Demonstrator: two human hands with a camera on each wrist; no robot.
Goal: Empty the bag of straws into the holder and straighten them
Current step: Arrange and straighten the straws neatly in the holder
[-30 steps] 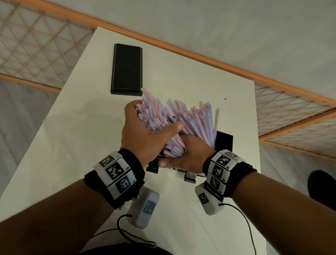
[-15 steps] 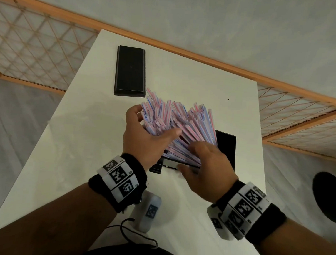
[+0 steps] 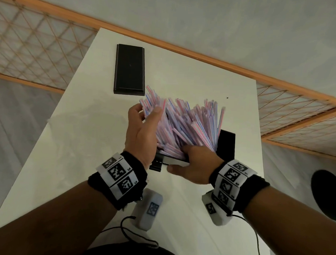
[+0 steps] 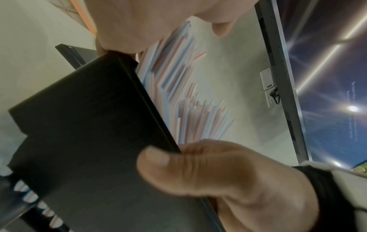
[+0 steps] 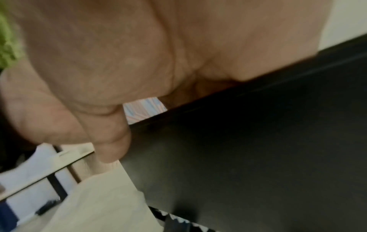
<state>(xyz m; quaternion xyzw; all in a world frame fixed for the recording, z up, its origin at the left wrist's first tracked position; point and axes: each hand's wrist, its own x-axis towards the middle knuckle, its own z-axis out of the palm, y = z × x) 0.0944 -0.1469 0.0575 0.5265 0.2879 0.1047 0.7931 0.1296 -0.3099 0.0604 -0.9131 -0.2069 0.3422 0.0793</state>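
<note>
Head view shows the striped straws [image 3: 184,126] fanned and leaning in the black holder [image 3: 227,143] on the white table [image 3: 82,135]. Left hand [image 3: 142,132] cups their left flank, fingers relaxed; right hand [image 3: 196,167] grips the holder's near rim, thumb outside. Best to steady the holder and sweep the straws upright gently, since hard pushes could spill them.
</note>
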